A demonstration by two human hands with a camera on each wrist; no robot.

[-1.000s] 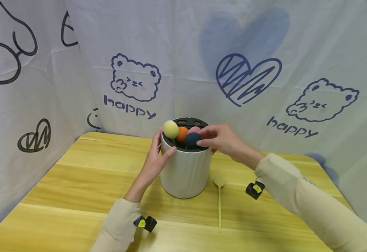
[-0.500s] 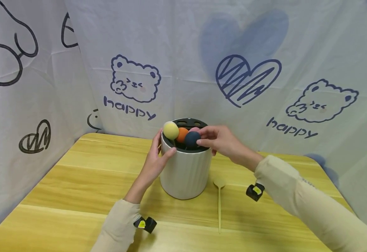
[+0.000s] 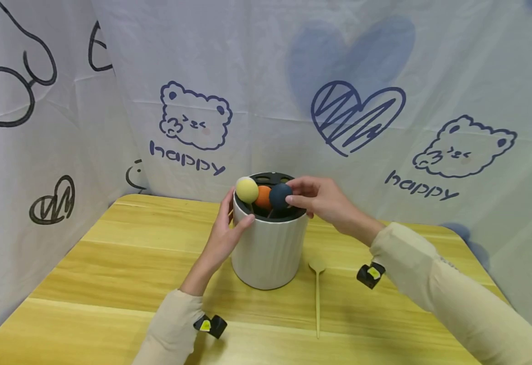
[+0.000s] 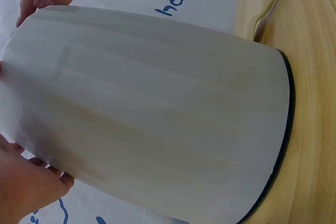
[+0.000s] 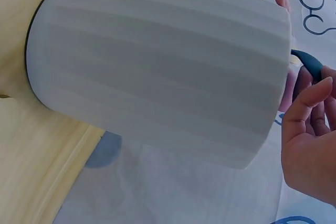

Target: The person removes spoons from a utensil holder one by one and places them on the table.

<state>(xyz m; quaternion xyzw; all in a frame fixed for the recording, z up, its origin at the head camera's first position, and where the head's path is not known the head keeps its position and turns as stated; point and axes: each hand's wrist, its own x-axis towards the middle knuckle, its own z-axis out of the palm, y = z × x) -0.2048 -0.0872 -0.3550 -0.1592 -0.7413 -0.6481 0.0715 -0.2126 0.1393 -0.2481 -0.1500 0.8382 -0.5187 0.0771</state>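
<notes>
A white ribbed utensil holder (image 3: pixel 268 253) with a black inner rim stands upright on the table. My left hand (image 3: pixel 223 225) grips its left side near the top, thumb at the rim. At the right of the opening, my right hand (image 3: pixel 322 198) pinches a dark blue spoon (image 3: pixel 280 195) by its round head; the right wrist view shows this spoon (image 5: pixel 310 65) at the rim, its lower part hidden inside the holder. A pale yellow round head (image 3: pixel 247 190) and an orange round head (image 3: pixel 263 197) stick up beside it. Their lower parts are mostly hidden.
A yellow spoon (image 3: pixel 318 294) lies on the wooden table (image 3: pixel 124 263) to the right of the holder, handle toward me. White curtains (image 3: pixel 275 76) with printed bears and hearts hang behind the table and at the left.
My right hand has raised the dark blue spoon head slightly. The pink round head seen behind it before is now hidden. My left hand stays on the holder.
</notes>
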